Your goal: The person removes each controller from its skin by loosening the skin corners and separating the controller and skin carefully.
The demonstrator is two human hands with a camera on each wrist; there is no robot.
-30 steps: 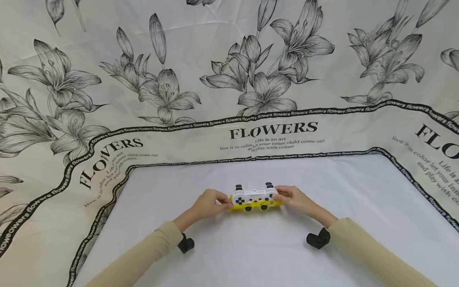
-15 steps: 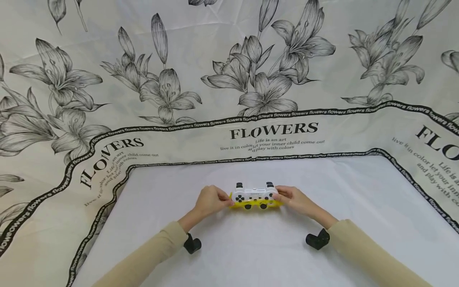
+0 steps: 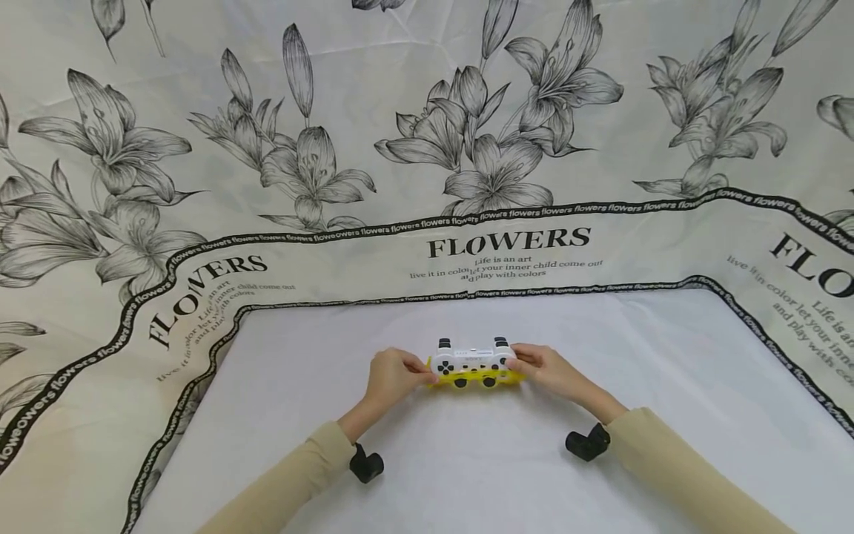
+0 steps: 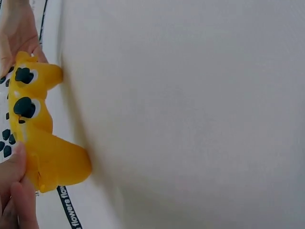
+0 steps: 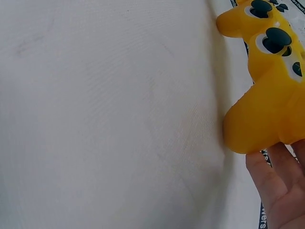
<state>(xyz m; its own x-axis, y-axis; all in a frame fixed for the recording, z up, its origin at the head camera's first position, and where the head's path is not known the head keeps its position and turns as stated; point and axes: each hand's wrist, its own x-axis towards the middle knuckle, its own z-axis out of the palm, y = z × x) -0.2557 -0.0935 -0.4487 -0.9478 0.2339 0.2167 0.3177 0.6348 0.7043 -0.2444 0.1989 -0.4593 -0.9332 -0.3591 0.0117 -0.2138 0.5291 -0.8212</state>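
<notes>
A white game controller [image 3: 475, 357] with black buttons sits in the middle of the head view, its upper side bare. A yellow silicone cover [image 4: 62, 157] wraps its grips and front part, and the two black thumbsticks [image 4: 25, 107] poke through holes in it. My left hand [image 3: 394, 378] pinches the cover at the left end, thumb near the direction buttons. At the right end my right hand [image 3: 550, 372] holds the controller, thumb on top by the round buttons and fingers behind and under the yellow grip.
A white cloth [image 3: 467, 467] covers the table. Black wrist-worn devices [image 3: 367, 464] hang below both sleeves. Behind stands a white curtain [image 3: 373, 267] printed with flowers and lettering, which also borders the table on the left and right.
My left hand and forearm have shifted a little to the right, the fingertips moving inward along the cover's left end. The right hand and the controller have barely moved.
</notes>
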